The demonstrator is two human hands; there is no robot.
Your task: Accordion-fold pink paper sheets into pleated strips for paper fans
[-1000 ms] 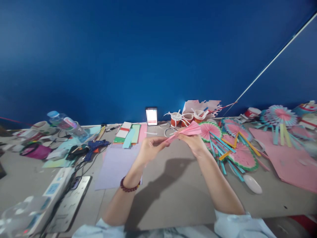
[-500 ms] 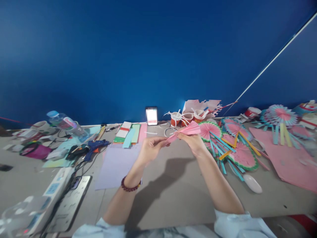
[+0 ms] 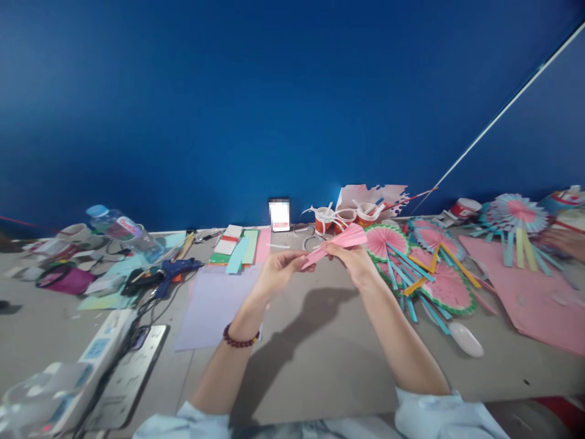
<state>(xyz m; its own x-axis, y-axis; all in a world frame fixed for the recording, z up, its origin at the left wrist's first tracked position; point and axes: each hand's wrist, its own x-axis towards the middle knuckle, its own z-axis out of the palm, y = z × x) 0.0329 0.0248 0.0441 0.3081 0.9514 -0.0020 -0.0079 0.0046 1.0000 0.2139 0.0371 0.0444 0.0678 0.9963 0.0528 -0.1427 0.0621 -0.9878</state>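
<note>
Between my two hands, above the grey table, is a strip of pleated pink paper (image 3: 351, 236). My left hand (image 3: 280, 273) pinches its lower left end between thumb and fingers. My right hand (image 3: 350, 257) is closed on it nearer the middle, and the folds fan out at the upper right. Just right of my right hand lie finished pink paper fans (image 3: 384, 242) with green edges and blue and yellow strips. Behind the paper are rings of white tape (image 3: 313, 243) and small red cups (image 3: 323, 224).
Purple paper (image 3: 214, 311), a stack of coloured cards (image 3: 235, 249) and a blue glue gun (image 3: 176, 271) lie left. A power strip (image 3: 98, 360), a phone (image 3: 132, 378) and a bottle (image 3: 123, 227) stand further left. Pink sheets (image 3: 525, 292) and a white mouse-shaped object (image 3: 466, 339) are right. Another person's hand (image 3: 567, 241) shows far right.
The pink paper has shifted slightly left and its left end now shows more below my left fingers. Another person's hand has come into view at the far right.
</note>
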